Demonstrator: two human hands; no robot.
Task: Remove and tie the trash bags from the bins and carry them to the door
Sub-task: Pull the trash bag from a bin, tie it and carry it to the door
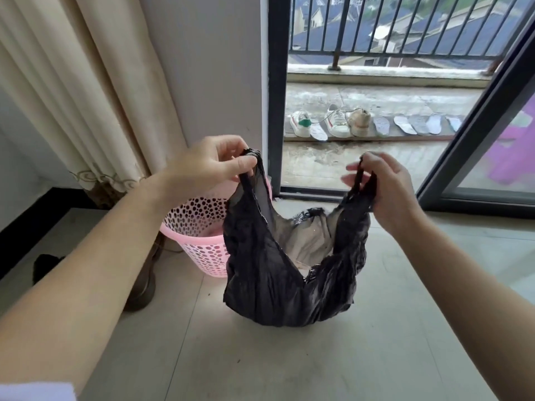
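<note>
The trash bag hides the right half of the pink bin and most of its own contents, only a pale scrap showing through the mouth; the left forearm covers part of a dark shoe on the floor; both arms run off the bottom edge; the right hand's fingertips are blurred; the balcony insoles are too small to tell apart clearly.

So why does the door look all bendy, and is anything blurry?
Head view: the wide lens bends the door frame near the edge; the right hand has smeared fingertips from moving; the black bag stays sharp, daylight shining through its thin top.
</note>
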